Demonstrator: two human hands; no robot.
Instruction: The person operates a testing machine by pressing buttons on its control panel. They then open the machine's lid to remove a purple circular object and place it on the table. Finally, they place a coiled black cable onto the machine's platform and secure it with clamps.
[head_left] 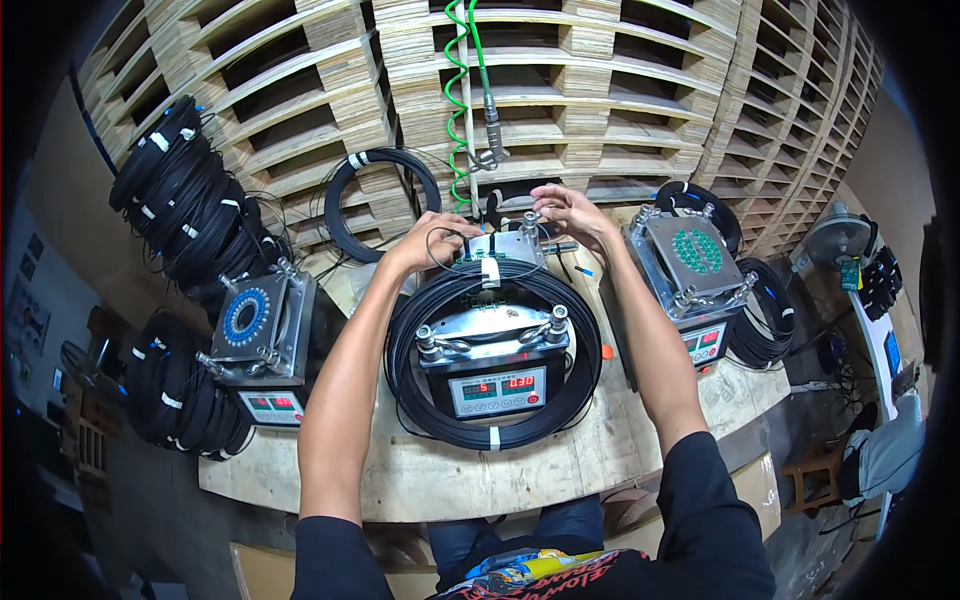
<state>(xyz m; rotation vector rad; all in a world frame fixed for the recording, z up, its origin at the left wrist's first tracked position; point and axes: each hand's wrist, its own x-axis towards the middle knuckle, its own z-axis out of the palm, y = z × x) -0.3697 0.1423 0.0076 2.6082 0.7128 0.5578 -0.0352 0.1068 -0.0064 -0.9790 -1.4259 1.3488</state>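
In the middle of the bench stands a polishing machine (500, 392) with a lit red display. A coil of black cable (494, 438), tied with white bands, lies around it and over its metal top. My left hand (440, 238) is at the back left of the machine's fixture plate (508, 247), fingers bent and closed on a thin black cable end; its fingertips are partly hidden. Above the back right clamp post (530, 228) hovers my right hand (572, 212), fingers loosely curled and apart, nothing visible in them.
A machine with a blue-ringed plate (244, 318) stands left, one with green fittings on its plate (697, 251) right. Cable coils (190, 215) are stacked at far left. A green coiled air hose (457, 100) and an air gun (492, 140) hang before wooden pallets (590, 70).
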